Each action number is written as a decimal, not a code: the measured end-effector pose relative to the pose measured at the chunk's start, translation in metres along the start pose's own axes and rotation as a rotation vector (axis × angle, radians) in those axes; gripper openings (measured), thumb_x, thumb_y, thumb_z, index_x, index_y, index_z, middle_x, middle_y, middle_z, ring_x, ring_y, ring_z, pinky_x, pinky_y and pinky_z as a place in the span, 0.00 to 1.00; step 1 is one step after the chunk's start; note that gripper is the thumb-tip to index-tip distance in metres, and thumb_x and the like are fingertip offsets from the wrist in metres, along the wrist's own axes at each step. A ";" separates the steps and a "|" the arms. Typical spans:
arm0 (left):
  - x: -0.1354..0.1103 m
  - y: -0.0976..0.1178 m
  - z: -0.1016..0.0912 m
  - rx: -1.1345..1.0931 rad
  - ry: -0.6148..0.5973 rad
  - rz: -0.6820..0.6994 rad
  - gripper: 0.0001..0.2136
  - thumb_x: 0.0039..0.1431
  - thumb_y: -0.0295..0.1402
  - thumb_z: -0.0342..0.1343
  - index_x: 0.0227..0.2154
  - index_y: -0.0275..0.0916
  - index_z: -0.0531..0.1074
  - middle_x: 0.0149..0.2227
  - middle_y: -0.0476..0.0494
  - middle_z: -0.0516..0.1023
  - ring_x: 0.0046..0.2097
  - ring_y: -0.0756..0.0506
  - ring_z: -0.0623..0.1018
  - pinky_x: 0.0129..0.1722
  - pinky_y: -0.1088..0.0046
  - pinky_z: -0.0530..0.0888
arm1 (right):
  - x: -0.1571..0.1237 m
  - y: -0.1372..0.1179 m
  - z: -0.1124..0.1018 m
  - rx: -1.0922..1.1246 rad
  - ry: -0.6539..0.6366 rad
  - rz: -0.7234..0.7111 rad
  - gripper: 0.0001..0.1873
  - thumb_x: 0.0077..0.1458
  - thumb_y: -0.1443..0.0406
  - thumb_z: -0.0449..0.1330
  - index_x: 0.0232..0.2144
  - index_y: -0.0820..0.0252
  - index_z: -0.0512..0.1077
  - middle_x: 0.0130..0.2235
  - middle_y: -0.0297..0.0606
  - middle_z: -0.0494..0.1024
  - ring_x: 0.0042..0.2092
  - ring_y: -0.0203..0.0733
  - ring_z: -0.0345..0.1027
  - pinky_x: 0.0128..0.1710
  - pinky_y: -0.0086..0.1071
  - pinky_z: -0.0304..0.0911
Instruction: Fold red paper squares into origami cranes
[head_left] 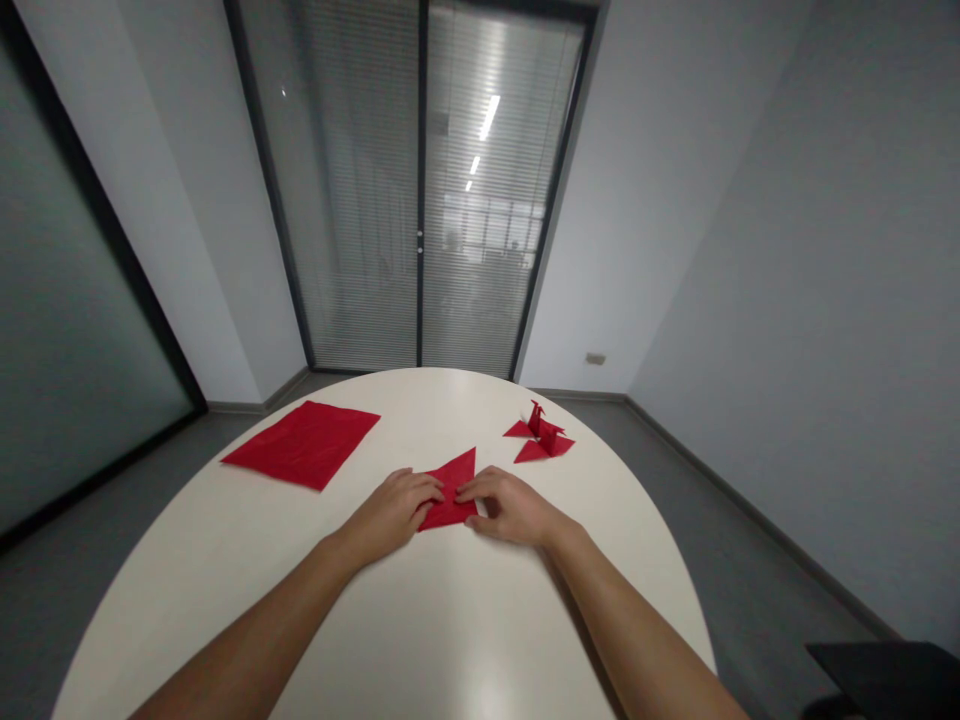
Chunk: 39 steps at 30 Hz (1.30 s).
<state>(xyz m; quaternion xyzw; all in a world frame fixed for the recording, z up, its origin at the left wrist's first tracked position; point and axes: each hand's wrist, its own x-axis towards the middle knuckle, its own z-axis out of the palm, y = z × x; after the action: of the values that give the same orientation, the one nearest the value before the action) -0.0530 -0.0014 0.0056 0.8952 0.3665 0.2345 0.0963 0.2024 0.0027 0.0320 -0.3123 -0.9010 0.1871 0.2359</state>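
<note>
A red sheet of paper folded into a triangle (456, 478) lies on the round white table (420, 620), its point aimed away from me. My left hand (394, 510) presses on its left edge with the fingers curled down. My right hand (506, 503) presses the paper's right edge, fingertips pinched onto the fold. The two hands nearly touch over the paper.
A stack of flat red paper sheets (304, 442) lies at the table's far left. A finished red folded paper figure (541, 434) stands at the far right. Beyond the table are glass doors with blinds (420, 200). A dark object (885, 675) sits at the lower right.
</note>
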 end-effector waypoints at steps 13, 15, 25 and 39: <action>0.002 0.009 -0.002 0.018 -0.006 -0.041 0.05 0.67 0.30 0.54 0.40 0.41 0.75 0.52 0.41 0.80 0.55 0.39 0.76 0.59 0.57 0.69 | 0.001 0.001 0.001 -0.049 -0.002 0.031 0.13 0.56 0.62 0.68 0.45 0.54 0.81 0.44 0.38 0.84 0.46 0.47 0.75 0.49 0.36 0.66; 0.002 0.009 0.000 0.018 0.005 -0.056 0.07 0.68 0.29 0.52 0.40 0.40 0.75 0.52 0.41 0.80 0.54 0.39 0.76 0.56 0.58 0.71 | 0.001 0.001 0.002 -0.038 0.010 0.054 0.13 0.58 0.64 0.65 0.46 0.53 0.80 0.45 0.37 0.84 0.46 0.46 0.75 0.49 0.36 0.66; 0.002 0.012 0.000 -0.056 0.036 -0.134 0.10 0.70 0.31 0.49 0.45 0.42 0.75 0.45 0.43 0.82 0.46 0.42 0.79 0.48 0.65 0.73 | 0.008 -0.001 0.013 -0.077 0.120 0.187 0.10 0.64 0.66 0.58 0.42 0.56 0.80 0.40 0.39 0.83 0.41 0.44 0.74 0.42 0.34 0.65; 0.001 0.005 0.006 -0.002 0.002 0.019 0.12 0.67 0.30 0.53 0.48 0.46 0.79 0.55 0.46 0.80 0.55 0.42 0.78 0.58 0.60 0.72 | 0.009 0.013 0.023 -0.092 0.227 0.236 0.11 0.60 0.69 0.62 0.45 0.58 0.77 0.43 0.42 0.79 0.44 0.45 0.72 0.45 0.36 0.67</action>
<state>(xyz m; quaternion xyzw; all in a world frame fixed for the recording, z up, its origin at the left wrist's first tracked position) -0.0467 -0.0044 0.0024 0.8983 0.3578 0.2368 0.0948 0.1899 0.0134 0.0100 -0.4458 -0.8331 0.1356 0.2980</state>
